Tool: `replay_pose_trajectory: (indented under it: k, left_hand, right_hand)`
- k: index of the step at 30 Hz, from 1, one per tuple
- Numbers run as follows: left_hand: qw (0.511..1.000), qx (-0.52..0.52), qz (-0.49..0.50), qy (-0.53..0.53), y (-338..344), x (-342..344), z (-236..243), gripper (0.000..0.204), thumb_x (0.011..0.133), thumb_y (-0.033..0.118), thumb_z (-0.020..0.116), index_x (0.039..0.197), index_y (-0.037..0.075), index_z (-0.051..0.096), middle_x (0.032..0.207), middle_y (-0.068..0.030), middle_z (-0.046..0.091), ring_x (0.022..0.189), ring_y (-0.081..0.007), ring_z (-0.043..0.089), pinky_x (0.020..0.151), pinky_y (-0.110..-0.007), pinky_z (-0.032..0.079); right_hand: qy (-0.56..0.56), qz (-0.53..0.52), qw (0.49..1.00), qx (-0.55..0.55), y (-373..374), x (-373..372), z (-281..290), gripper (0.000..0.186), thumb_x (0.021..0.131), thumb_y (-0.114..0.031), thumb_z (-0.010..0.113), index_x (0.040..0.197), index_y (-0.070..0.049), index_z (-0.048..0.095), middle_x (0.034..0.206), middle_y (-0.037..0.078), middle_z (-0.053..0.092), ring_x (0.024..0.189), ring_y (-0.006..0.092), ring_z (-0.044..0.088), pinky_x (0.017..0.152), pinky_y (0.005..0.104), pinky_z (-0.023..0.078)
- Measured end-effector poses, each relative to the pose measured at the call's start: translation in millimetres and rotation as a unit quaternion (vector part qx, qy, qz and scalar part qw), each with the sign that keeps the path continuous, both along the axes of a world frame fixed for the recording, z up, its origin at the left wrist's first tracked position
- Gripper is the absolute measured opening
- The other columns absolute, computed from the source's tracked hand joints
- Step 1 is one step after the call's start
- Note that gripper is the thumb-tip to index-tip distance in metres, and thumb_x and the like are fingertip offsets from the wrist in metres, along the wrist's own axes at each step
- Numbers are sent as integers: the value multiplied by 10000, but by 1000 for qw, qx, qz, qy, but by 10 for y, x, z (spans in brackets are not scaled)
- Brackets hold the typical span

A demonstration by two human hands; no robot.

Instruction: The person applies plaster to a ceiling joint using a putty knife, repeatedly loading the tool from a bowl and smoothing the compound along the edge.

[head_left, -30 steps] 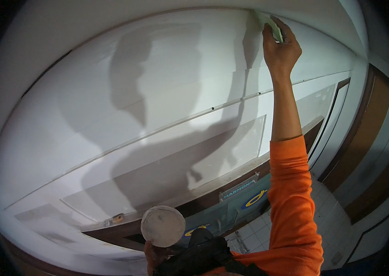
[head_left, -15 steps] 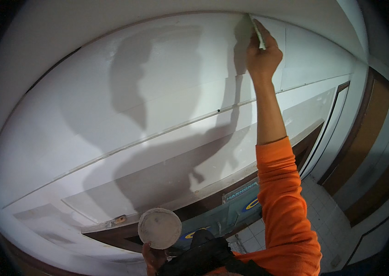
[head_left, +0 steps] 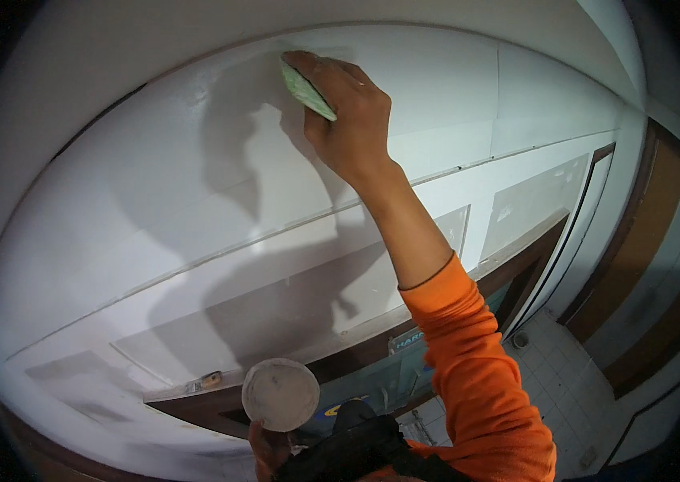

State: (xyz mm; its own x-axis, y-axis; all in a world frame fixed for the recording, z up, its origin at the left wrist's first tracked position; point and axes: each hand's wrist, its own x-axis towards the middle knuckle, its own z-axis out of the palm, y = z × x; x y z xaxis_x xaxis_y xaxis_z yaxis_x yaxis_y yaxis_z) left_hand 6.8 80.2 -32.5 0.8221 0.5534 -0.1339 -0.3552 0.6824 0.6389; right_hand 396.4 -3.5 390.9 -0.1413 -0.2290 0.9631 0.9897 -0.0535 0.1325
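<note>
My right hand (head_left: 348, 120) is raised against the upper white wall panel (head_left: 428, 80), its fingers closed round a flat, pale green pad (head_left: 306, 90). Whether this is a scraper or a sponge I cannot tell. The pad's far edge lies at or very near the panel, just below the upper seam. Low in the view, my left hand (head_left: 266, 446) grips the lower edge of a round, shallow, greyish-white dish (head_left: 280, 394). Its inside looks smeared with pale dust or paste. Much of that hand is hidden beneath the dish and by the dark strap.
A small tool with an orange-brown part (head_left: 211, 379) lies on the ledge below the wall. Dark wooden framing (head_left: 340, 365) and glass run beneath it. On the tiled floor at right stands a small round container (head_left: 520, 339), near a brown-and-grey door (head_left: 637, 249).
My right hand has swept left along the upper wall with the pad, and its shadow moved too. My left hand and the dish have hardly moved. The floor container has come into view.
</note>
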Motion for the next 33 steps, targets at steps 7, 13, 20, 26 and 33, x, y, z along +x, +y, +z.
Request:
replay_pose_trajectory:
  k: [7, 13, 20, 26, 33]
  left_hand:
    - [998, -57, 24, 22, -41, -52, -51, 739, 854, 378, 670, 1488, 97, 416, 1424, -149, 550, 1240, -339, 589, 895, -481, 558]
    - [995, -74, 53, 28, -135, -90, 15, 710, 850, 379, 670, 1459, 95, 439, 1375, -145, 576, 1147, -333, 627, 790, -431, 569]
    - [995, -71, 34, 56, -4, -173, -46, 684, 843, 368, 654, 1434, 91, 452, 1325, -155, 599, 1085, -337, 651, 697, -445, 583]
    - [994, -86, 58, 44, -42, -242, -52, 699, 840, 362, 652, 1449, 94, 436, 1338, -159, 589, 1083, -344, 652, 696, -442, 573]
    - [987, -101, 120, 35, -181, -281, -32, 719, 834, 368, 656, 1458, 95, 426, 1353, -151, 575, 1131, -330, 632, 728, -390, 557]
  right_hand:
    - [75, -43, 984, 158, -607, 679, -66, 349, 876, -1, 631, 1207, -74, 718, 1068, 141, 755, 929, 301, 747, 826, 345, 576]
    - [207, -131, 965, 94, -575, 692, 18, 495, 852, -18, 652, 1324, -167, 656, 1073, 160, 746, 941, 333, 739, 798, 383, 585]
    - [85, -169, 979, 71, 187, 48, 71, 649, 723, -23, 713, 1339, -209, 634, 1181, 77, 727, 1048, 307, 700, 823, 399, 592]
    - [70, -128, 989, -3, 731, -767, 51, 738, 655, 40, 699, 1351, -190, 608, 1263, 83, 693, 1122, 324, 673, 812, 390, 605]
    - [-49, 34, 983, -174, 1342, -1685, -117, 564, 829, -91, 643, 1387, -89, 565, 1218, 228, 671, 1145, 392, 639, 828, 491, 602]
